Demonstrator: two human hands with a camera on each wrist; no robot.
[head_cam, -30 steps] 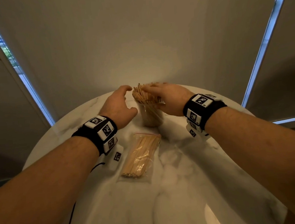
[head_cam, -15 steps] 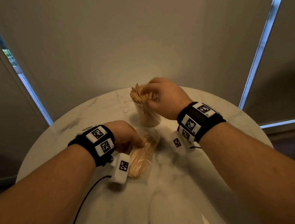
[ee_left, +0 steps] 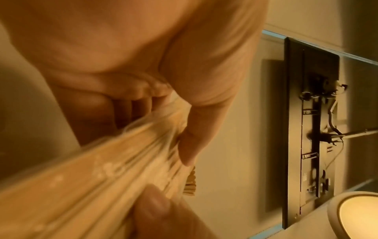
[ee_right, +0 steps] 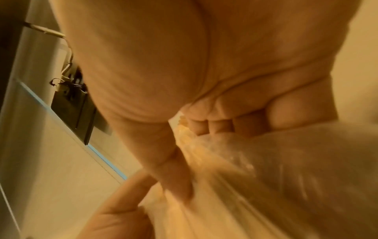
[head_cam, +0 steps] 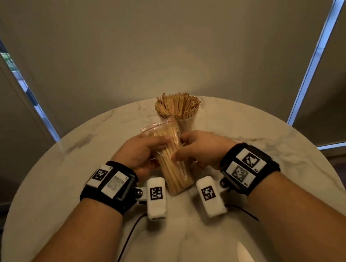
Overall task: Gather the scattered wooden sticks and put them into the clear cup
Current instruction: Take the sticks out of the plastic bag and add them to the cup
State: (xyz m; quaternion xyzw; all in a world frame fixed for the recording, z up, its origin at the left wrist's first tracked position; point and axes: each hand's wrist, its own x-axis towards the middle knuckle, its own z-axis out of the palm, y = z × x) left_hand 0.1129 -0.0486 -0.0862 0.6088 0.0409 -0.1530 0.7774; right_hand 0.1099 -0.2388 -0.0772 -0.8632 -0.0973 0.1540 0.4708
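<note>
A clear cup (head_cam: 185, 122) packed with wooden sticks (head_cam: 177, 105) stands at the far middle of the round marble table (head_cam: 273, 138). In front of it I hold a clear zip bag of wooden sticks (head_cam: 174, 168) lifted off the table, its sealed end pointing toward the cup. My left hand (head_cam: 142, 152) grips the bag from the left, fingers curled round it. My right hand (head_cam: 199, 149) pinches it from the right. Both wrist views show the blurred bag (ee_left: 85, 182) (ee_right: 235, 186) between thumb and curled fingers.
The table's rim (head_cam: 35, 174) curves close on the left and right. A black cable (head_cam: 123, 246) runs from my left wrist toward me. Drawn blinds (head_cam: 159, 38) hang behind the table. A lamp shade (ee_left: 360, 215) shows in the left wrist view.
My left hand dropped from the cup to the bag and lifted it. My right hand left the sticks in the cup and came back to take the bag's other side.
</note>
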